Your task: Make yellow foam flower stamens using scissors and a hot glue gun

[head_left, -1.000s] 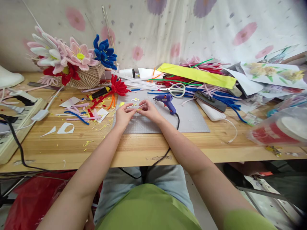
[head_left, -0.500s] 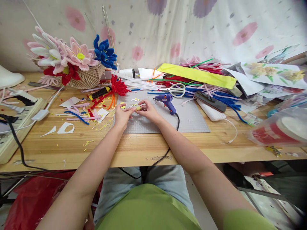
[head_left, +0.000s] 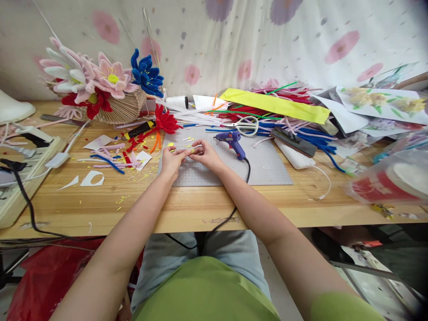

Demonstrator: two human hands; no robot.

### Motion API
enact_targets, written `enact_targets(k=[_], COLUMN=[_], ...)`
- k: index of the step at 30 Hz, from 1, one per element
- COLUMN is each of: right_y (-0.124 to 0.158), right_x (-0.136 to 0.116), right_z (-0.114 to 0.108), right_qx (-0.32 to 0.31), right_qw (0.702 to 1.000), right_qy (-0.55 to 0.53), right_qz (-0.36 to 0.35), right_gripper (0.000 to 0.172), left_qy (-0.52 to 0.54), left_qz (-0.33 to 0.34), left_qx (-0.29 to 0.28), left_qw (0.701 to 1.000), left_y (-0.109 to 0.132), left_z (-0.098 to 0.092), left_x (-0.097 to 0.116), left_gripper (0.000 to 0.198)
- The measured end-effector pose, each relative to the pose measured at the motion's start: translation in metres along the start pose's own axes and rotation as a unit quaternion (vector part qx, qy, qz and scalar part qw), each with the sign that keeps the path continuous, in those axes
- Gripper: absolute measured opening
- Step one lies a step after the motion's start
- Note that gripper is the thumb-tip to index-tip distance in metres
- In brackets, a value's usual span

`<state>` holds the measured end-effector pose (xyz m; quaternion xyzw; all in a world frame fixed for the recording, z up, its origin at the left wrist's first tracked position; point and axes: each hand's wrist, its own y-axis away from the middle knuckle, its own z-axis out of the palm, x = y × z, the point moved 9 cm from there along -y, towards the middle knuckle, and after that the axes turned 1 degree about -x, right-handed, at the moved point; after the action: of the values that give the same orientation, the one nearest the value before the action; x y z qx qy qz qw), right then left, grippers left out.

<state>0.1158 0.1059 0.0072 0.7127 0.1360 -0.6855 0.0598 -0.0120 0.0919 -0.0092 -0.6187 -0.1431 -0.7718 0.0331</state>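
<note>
Over the near left part of the grey cutting mat [head_left: 267, 169], my two hands meet at the fingertips. My left hand [head_left: 172, 161] and my right hand [head_left: 207, 155] both pinch a small yellow strip [head_left: 191, 151], mostly hidden by the fingers. A yellow bit [head_left: 170, 144] shows at the left fingertips; whether it belongs to the strip I cannot tell. Right of my hands lies a purple glue gun [head_left: 234, 141], nozzle pointing left, its black cord running toward me. Behind it rest white-handled scissors [head_left: 248, 126]. Yellow scraps are scattered beyond my fingers.
Fuzzy-wire flowers [head_left: 110, 79] stand at back left, near a red flower [head_left: 166, 119]. A power strip [head_left: 30, 174] lies far left. Behind the mat are coloured fuzzy stems and a yellow sheet [head_left: 274, 106]. A phone [head_left: 293, 141] and a bagged cup [head_left: 394, 178] sit right.
My fingers have shifted slightly around the yellow strip, and less of it shows between them. The glue gun and the other things stay where they were.
</note>
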Motion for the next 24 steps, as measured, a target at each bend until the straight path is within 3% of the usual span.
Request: enact_targets(k=[11, 24], right_y=[-0.0002, 0.0005], right_x=[0.0074, 0.001], right_z=[-0.0047, 0.0014], right_qx=[0.029, -0.002], right_qw=[0.999, 1.0], right_qy=[-0.024, -0.014], right_qz=[0.035, 0.01], right_gripper=[0.039, 0.04], left_qy=[-0.009, -0.014], left_qz=[0.013, 0.036], left_qx=[-0.027, 0.0], left_qw=[1.0, 0.999], left_y=[0.0022, -0.0012], left_z=[0.0045, -0.0028], left_x=[0.0036, 0.0029], left_gripper=[0.05, 0.06])
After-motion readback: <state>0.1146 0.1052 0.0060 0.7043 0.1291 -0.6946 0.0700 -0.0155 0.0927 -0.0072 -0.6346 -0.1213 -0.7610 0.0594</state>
